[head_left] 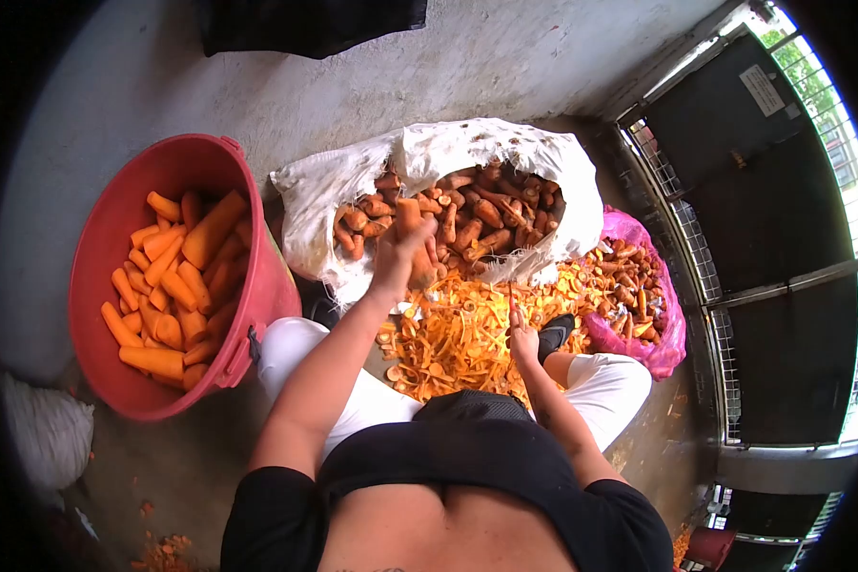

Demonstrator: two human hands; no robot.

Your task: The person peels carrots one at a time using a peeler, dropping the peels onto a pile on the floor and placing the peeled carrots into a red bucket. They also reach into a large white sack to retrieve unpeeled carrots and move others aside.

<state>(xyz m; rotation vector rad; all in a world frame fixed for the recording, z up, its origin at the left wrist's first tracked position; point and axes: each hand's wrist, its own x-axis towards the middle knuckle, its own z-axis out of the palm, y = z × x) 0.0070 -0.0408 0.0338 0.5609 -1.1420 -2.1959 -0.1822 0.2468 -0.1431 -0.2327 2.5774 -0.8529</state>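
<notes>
My left hand (402, 255) is wrapped round a carrot (408, 215) in front of the white sack (429, 145). Unpeeled carrots (481, 212) show through the sack's torn opening. On the right, my right hand (521, 338) is closed on a thin knife (511, 294) that points up toward the sack. Between and below the hands lies a heap of orange peelings (448, 336). A red tub (93, 276) at the left holds peeled carrots (186, 286).
A pink bag (679, 329) of carrot pieces sits right of the peelings. My knees and a dark shoe (555, 336) flank the heap. Behind the sack rises a wall (353, 95); dark gate panels (772, 219) stand at the right. A white sack (48, 429) lies lower left.
</notes>
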